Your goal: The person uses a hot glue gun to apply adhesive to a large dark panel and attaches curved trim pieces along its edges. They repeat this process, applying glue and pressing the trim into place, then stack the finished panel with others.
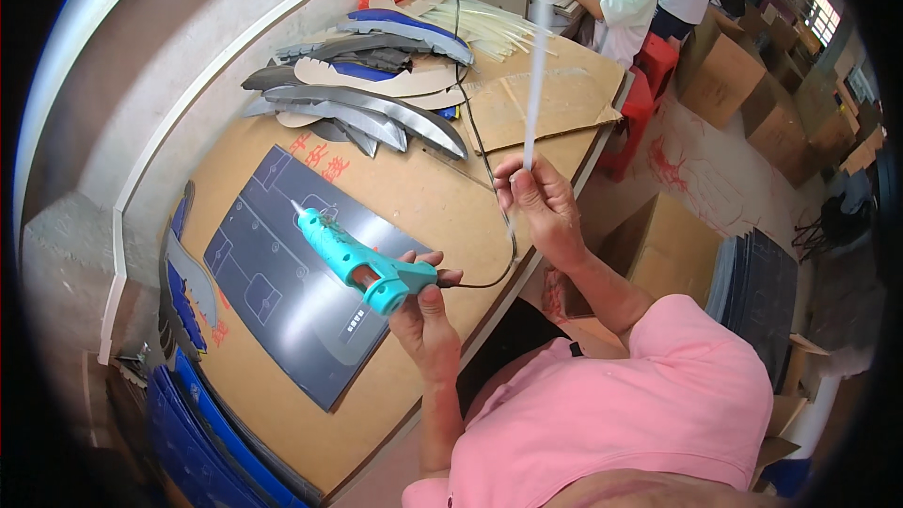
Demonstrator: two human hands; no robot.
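Note:
My left hand (430, 315) is closed around the handle of a teal hot glue gun (343, 254), whose nozzle points up and to the left over the table. A black cord (480, 284) leaves its handle. My right hand (547, 216) pinches the lower end of a long, translucent white glue stick (535, 85) and holds it upright, apart from the gun. Below the gun, a dark printed sheet (273, 273) with thin white outlines lies flat on the brown table (376, 433).
Grey, blue and tan curved cut pieces (376, 118) are heaped at the back, beside many loose glue sticks (489, 28) and a cardboard sheet (541, 99). Blue sheets (188, 423) stand at the near left. Red stools (640, 94), cartons (724, 75) and another person (625, 5) are beyond.

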